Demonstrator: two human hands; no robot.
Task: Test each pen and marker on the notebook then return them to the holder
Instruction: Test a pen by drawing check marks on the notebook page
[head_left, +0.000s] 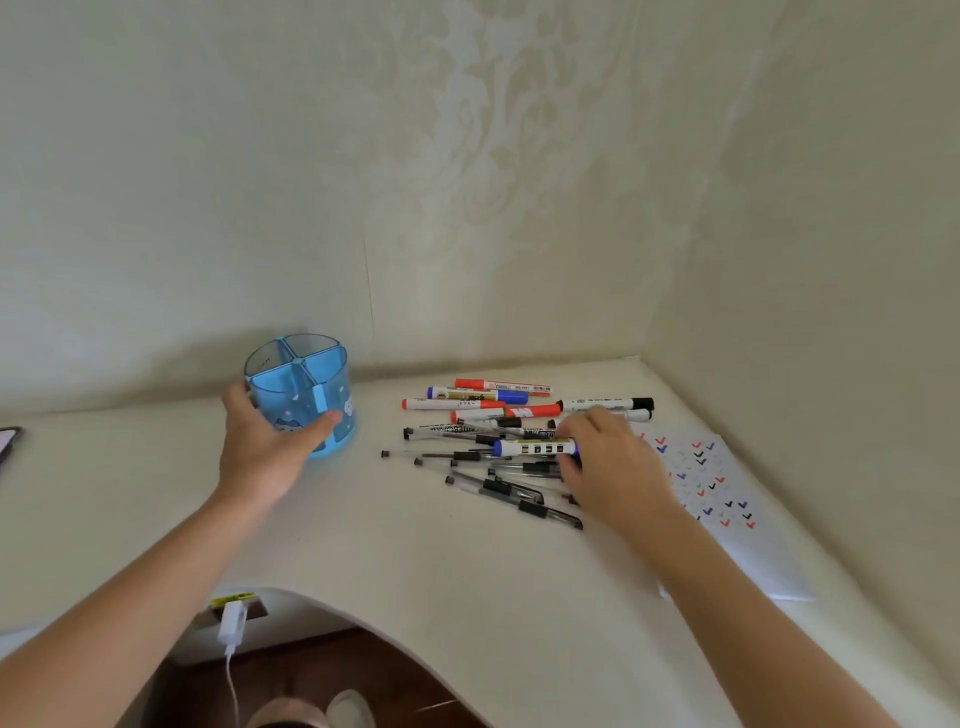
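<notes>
A round blue holder (306, 384) with several compartments stands upright and empty on the white desk (415, 561), and my left hand (265, 447) grips its near side. To its right lies a heap of markers and thin black pens (498, 467). My right hand (608, 462) pinches a blue-capped marker (535, 448) at its right end, level over the pens. The notebook page (727, 499), covered in red, blue and black ticks, lies at the right, partly hidden by my right forearm.
Red, blue and black markers (498, 400) lie at the back of the heap near the wall. A phone edge (8, 441) shows at far left. The desk's front edge curves inward, with a white charger and cable (231, 623) below it.
</notes>
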